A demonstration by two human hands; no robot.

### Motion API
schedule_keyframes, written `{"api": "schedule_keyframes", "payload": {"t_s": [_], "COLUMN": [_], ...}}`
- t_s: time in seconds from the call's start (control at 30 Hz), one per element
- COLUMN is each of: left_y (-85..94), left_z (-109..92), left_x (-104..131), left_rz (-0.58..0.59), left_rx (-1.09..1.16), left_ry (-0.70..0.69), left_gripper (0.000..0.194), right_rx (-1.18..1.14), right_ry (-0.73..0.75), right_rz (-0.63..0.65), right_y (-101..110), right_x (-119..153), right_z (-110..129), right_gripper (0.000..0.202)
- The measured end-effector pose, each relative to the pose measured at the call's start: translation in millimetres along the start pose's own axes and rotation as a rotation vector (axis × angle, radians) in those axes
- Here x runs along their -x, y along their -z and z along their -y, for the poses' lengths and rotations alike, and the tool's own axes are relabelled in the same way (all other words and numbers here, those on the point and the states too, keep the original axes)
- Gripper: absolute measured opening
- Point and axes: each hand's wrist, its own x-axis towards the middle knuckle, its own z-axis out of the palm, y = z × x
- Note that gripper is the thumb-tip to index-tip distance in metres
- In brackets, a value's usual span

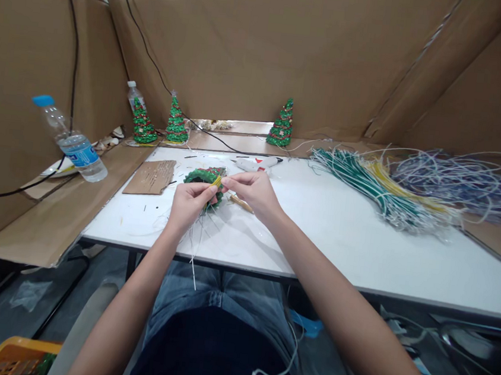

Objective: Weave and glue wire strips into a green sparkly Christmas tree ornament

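Note:
My left hand [189, 204] is closed in a pinch around a small yellow strand-like piece [218, 179], with thin pale wires [193, 262] trailing below toward the table's front edge. At the tip of that piece, the thumb and fingers of my right hand [255, 191] are pressed together; what lies between them is too small to make out. Just behind my hands on the white table rests a green tinsel-like decoration [200, 174] with some red on it, partly covered by my left hand. A tan stick-like object [240, 203] lies beneath my right hand.
Small green Christmas trees [176, 121] stand along the back. A glue gun [259, 164] lies behind my hands, a cardboard piece [150, 177] to the left. Green wire bundles [359, 178], yellow ones [396, 182] and tangled clear strands [452, 179] fill the right. A water bottle [78, 148] stands left.

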Motion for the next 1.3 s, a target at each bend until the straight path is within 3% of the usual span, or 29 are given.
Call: {"api": "schedule_keyframes", "payload": {"t_s": [0.8, 1.3], "left_y": [0.6, 1.5], "left_z": [1.6, 0.2], "left_x": [0.9, 0.6], "left_rz": [0.021, 0.038], "left_rx": [0.075, 0.043], "left_ry": [0.029, 0.012], "left_gripper": [0.03, 0.031], "right_rx": [-0.128, -0.107], "right_ry": [-0.042, -0.046], "right_rz": [-0.101, -0.023], "right_y": [-3.4, -1.7], "right_x": [-0.9, -0.6], "right_z": [-1.4, -1.5], "right_gripper": [0.025, 0.027]}}
